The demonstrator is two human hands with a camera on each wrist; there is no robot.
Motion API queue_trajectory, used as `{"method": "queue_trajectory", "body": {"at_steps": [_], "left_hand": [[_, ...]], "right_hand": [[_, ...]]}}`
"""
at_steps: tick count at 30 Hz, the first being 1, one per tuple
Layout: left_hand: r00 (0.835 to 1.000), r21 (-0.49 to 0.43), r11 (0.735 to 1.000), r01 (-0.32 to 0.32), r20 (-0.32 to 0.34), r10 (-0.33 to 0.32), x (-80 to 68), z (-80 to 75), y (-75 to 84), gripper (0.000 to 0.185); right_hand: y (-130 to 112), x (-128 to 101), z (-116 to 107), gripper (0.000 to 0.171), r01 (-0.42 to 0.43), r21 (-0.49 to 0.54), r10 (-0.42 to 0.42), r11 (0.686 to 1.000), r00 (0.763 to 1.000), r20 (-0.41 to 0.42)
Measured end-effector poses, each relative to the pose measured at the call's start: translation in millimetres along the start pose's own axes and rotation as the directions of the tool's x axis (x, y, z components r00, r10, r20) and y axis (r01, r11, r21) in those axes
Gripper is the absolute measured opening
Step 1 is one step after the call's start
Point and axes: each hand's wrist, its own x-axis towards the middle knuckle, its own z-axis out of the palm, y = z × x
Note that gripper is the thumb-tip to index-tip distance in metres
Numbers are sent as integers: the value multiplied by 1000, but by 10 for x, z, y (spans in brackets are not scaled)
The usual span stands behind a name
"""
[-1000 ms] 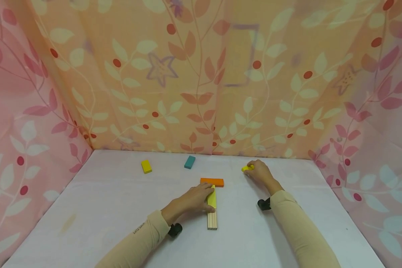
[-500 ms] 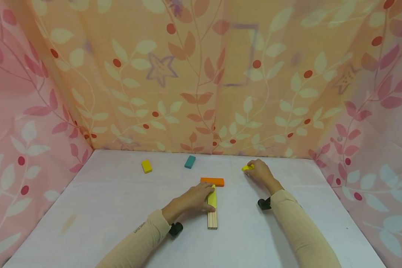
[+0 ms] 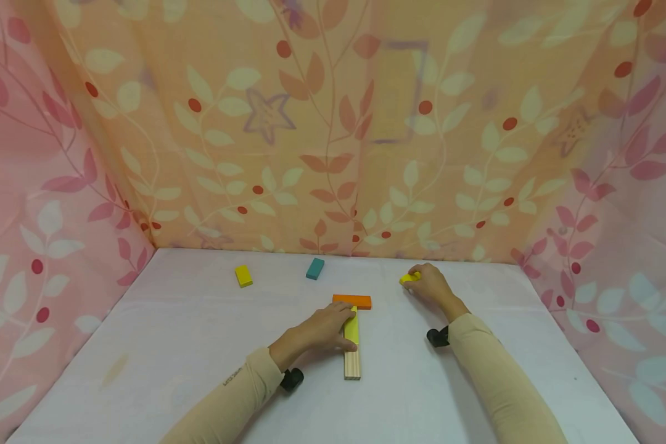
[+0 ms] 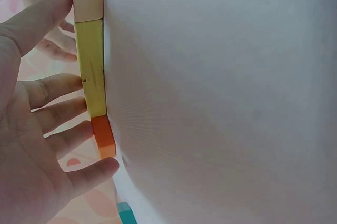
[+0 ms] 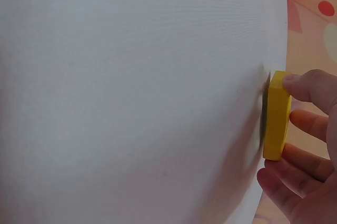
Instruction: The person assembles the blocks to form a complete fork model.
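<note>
My left hand point(image 3: 324, 327) lies over a line of blocks on the table, palm down. Its fairly straight fingers touch a pale yellow block point(image 4: 91, 66) and an orange block point(image 4: 104, 135) in the left wrist view, while the thumb rests by a plain wood block point(image 3: 352, 365). The orange block lies crosswise at the far end of the two lengthwise blocks, forming a T. Farther right, my right hand point(image 3: 434, 288) pinches a bright yellow block point(image 5: 276, 118) between thumb and fingers, low over the table; whether it touches the cloth is unclear.
Another yellow block point(image 3: 243, 276) lies at the back left, and a teal block point(image 3: 314, 269) at the back middle. White cloth covers the table point(image 3: 161, 345). Patterned fabric walls point(image 3: 333, 185) close in the back and both sides. Each wrist carries a small black camera point(image 3: 291, 380).
</note>
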Motion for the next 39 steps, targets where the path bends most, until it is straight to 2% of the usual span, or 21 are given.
{"method": "queue_trajectory", "body": {"at_steps": [11,19,23,28,39], "left_hand": [[1000,-3,1000,-3,1,3,-4,-10,-1,76],[1000,-22,1000,3,5,-3,12,7,-7,74],[1000,1,1000,-1,1,1,14,20,-13,75],[1000,1,1000,-2,-4,2,26,30,-18,77],[1000,-16,1000,9,0,-9,23,8,-3,76]], "right_hand": [[-117,-11,-80,39,50,19,-50,999,999,-12],[-159,22,-96,42,52,56,-53,997,998,24],[-190,51,-98,42,63,60,-65,996,997,35],[-261,62,-106,39,127,54,-128,990,992,18],[-373,70,-69,34,211,72,-210,975,978,-10]]}}
